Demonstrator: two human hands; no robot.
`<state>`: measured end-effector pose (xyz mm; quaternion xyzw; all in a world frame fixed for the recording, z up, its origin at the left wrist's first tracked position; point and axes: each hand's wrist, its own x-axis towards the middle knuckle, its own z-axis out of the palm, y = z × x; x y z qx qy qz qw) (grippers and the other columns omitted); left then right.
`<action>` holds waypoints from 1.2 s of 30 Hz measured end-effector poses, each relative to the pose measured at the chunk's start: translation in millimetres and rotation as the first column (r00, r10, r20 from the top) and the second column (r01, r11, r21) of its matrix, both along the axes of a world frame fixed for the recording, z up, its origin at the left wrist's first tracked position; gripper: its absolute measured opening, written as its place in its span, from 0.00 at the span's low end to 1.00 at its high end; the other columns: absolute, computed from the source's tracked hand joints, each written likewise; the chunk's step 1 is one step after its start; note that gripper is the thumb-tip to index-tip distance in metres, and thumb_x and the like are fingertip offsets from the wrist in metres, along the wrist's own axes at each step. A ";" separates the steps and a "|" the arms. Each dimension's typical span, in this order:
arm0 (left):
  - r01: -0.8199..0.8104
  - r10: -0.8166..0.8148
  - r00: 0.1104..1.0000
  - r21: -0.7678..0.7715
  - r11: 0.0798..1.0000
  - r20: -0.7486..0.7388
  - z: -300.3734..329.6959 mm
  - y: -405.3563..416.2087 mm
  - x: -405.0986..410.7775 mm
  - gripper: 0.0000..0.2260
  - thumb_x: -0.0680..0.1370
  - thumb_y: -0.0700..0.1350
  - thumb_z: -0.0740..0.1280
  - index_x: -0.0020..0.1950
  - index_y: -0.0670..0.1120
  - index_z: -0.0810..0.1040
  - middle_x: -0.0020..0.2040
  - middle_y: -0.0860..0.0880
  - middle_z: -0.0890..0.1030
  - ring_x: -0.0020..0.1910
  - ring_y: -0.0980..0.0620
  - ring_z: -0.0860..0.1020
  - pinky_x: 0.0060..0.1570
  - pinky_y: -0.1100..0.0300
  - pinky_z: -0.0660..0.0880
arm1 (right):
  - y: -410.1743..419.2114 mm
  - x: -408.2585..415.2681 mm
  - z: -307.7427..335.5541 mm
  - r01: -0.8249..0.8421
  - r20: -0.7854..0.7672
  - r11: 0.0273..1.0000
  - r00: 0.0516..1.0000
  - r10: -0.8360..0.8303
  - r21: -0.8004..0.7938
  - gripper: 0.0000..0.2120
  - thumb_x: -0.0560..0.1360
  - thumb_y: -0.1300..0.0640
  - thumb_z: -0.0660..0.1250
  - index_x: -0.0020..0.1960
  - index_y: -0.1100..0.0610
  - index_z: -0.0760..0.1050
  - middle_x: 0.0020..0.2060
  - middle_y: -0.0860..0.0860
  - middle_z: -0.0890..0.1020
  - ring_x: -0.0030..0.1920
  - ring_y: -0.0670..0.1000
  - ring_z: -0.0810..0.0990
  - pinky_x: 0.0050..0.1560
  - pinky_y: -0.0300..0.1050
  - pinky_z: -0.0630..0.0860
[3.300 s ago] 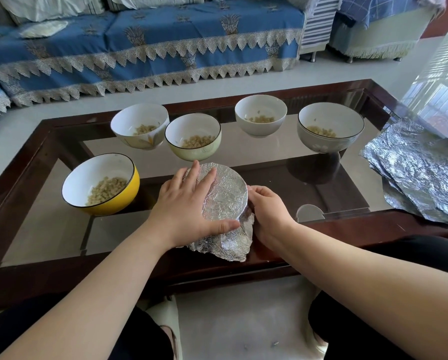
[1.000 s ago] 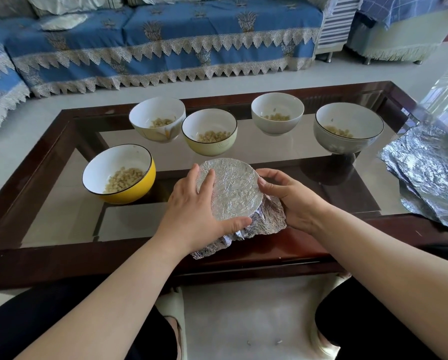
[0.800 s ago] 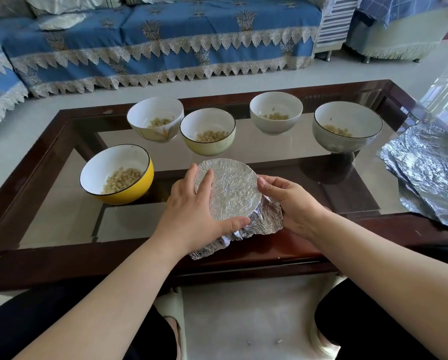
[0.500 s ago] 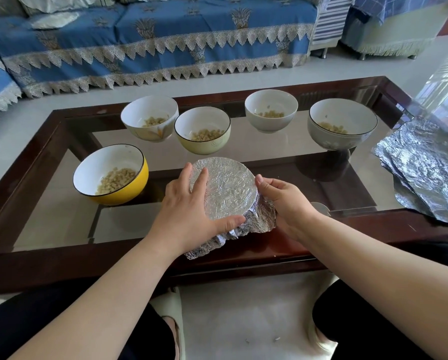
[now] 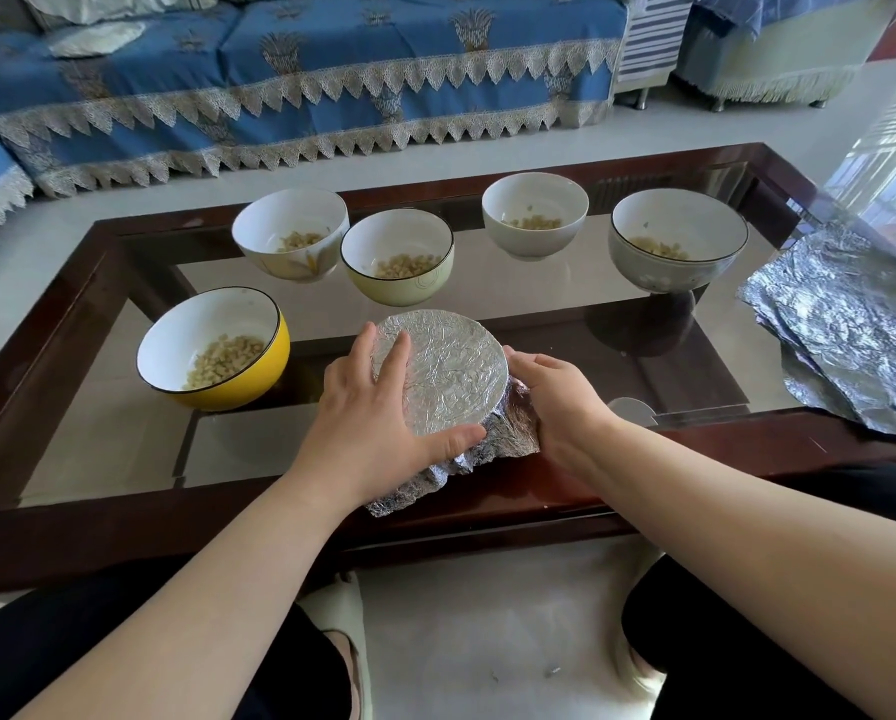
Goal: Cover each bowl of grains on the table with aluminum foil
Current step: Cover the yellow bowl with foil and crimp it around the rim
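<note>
Foil-covered bowl [image 5: 451,371]: near edge of the worktop [image 5: 61,314], about mid-length; foil flat over the top, crumpled down the sides, loose flap at near-left.
Left hand [image 5: 367,407]: fingers straight, laid flat on the foil top's left part, thumb along the near rim. Not gripping, just pressing.
Right hand [image 5: 560,397]: curled round the bowl's right side, holding foil against the wall; fingertips at the rim.
Yellow bowl [image 5: 214,350]: left of covered one, nr the left end, uncovered, grains inside.
Far row, L to R: white bowl w/ flower print [image 5: 292,236], touching or just beside pale green bowl [image 5: 399,257]; then white bowl [image 5: 535,215]; then grey bowl [image 5: 678,246] toward the right end. All uncovered, few grains each.
Foil sheets [image 5: 851,324]: stack at the right end, wrinkled, overhanging near-right corner area.
Worktop: glass in dark wood frame.
Behind: blue sofa [image 5: 300,75] w/ lace trim, beyond far edge.
</note>
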<state>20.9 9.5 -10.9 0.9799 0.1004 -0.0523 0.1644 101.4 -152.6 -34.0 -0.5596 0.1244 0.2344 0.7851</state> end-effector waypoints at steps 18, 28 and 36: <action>-0.030 0.030 1.000 -0.003 1.000 -0.008 1.0 -3.4 0.7 0.57 0.60 0.81 0.55 0.81 0.53 0.43 0.80 0.50 0.39 0.78 0.44 0.44 0.76 0.46 0.50 | -5.4 8.6 2.3 0.078 0.380 0.801 0.904 0.194 -0.594 0.15 0.78 0.54 0.66 0.39 0.63 0.80 0.30 0.55 0.79 0.33 0.48 0.73 0.37 0.43 0.71; -0.088 0.088 0.996 0.013 0.996 0.001 1.1 -11.3 2.9 0.56 0.63 0.80 0.58 0.81 0.52 0.43 0.80 0.49 0.40 0.78 0.42 0.45 0.75 0.45 0.53 | -9.9 3.1 11.6 -0.024 0.367 0.784 0.875 0.317 -0.621 0.20 0.79 0.45 0.64 0.39 0.61 0.73 0.27 0.50 0.71 0.27 0.48 0.68 0.28 0.40 0.65; -0.066 0.062 0.994 -0.048 0.997 -0.090 14.4 -6.7 3.3 0.56 0.59 0.80 0.45 0.81 0.53 0.39 0.81 0.49 0.38 0.78 0.40 0.46 0.75 0.43 0.54 | -7.5 17.8 4.9 -0.081 0.364 0.757 0.841 0.401 -0.648 0.09 0.78 0.47 0.66 0.49 0.53 0.73 0.36 0.46 0.79 0.26 0.40 0.72 0.32 0.40 0.66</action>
